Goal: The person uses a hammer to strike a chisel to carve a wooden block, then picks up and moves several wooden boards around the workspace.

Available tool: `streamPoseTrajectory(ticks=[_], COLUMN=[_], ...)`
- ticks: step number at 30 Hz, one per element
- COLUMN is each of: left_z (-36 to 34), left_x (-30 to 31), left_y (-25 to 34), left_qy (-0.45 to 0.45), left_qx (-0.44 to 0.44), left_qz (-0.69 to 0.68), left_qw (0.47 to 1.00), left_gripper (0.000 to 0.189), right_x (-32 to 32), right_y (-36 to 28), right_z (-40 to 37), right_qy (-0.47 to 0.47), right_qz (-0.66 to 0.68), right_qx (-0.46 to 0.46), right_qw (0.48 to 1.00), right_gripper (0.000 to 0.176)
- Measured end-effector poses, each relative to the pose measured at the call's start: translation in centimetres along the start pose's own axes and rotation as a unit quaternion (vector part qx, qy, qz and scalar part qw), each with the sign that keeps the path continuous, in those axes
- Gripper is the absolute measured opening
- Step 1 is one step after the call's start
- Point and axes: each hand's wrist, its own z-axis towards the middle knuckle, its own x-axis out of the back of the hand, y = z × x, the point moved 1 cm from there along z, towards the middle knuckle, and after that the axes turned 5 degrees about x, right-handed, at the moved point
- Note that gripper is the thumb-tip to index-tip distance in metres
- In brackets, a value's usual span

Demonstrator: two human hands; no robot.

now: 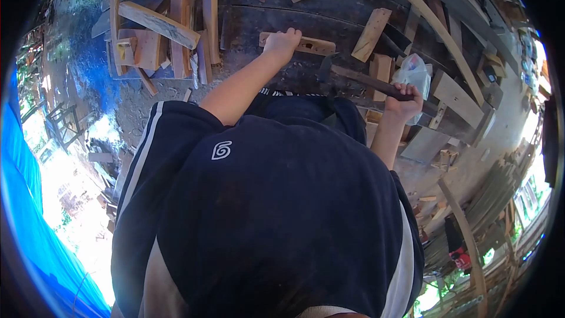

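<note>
My left hand (282,42) rests on a short wooden block (312,45) with a slot cut in it, pressing it onto the dark workbench (265,6). My right hand (405,103) grips the dark handle of a hammer (359,79), whose head lies near the block's right end. My dark blue shorts fill the lower middle of the view and hide the ground beneath me.
A pile of wood offcuts (159,29) lies at the upper left. A loose plank (372,34), a plastic bag (413,72) and long curved strips (435,23) sit to the right. Stacked timber (488,200) is at lower right, and a blue tarp (29,200) at the left.
</note>
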Motion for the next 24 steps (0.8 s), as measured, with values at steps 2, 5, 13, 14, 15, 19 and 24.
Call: streamPoseTrajectory(ticks=[2, 5, 13, 14, 15, 19, 24], left_z=[0.2, 0.7, 0.8, 0.8, 0.7, 0.5, 1.0], left_x=[0.0, -0.1, 1.3, 1.6, 1.6, 1.9, 1.0], left_y=[0.1, -0.3, -0.1, -0.1, -0.1, 0.0, 0.4], left_qy=[0.008, -0.031, -0.048, -0.045, -0.046, -0.055, -0.079], left_qx=[-0.002, -0.003, 0.0, 0.005, 0.008, 0.005, -0.002], left_qz=[0.01, -0.002, -0.002, -0.005, -0.006, -0.006, 0.013], left_qw=[1.0, 1.0, 0.999, 0.999, 0.999, 0.998, 0.997], left_gripper=[0.03, 0.031, 0.032, 0.032, 0.032, 0.034, 0.037], right_x=[-3.0, -7.6, -6.5, -6.1, -5.9, -5.3, -5.7], right_y=[0.2, 0.6, 0.1, 0.0, 0.0, -0.8, -0.5], right_z=[-2.7, -6.4, -3.7, -3.3, -3.3, -2.4, -4.8], right_qy=[-0.149, -0.374, -0.253, -0.146, -0.034, 0.039, -0.34], right_qz=[-0.053, -0.16, -0.109, -0.102, -0.094, -0.107, -0.138], right_qx=[0.058, 0.151, 0.108, 0.1, 0.09, 0.037, 0.114], right_qw=[0.986, 0.901, 0.955, 0.979, 0.991, 0.993, 0.923], right_gripper=[0.015, 0.015, 0.014, 0.014, 0.015, 0.014, 0.013])
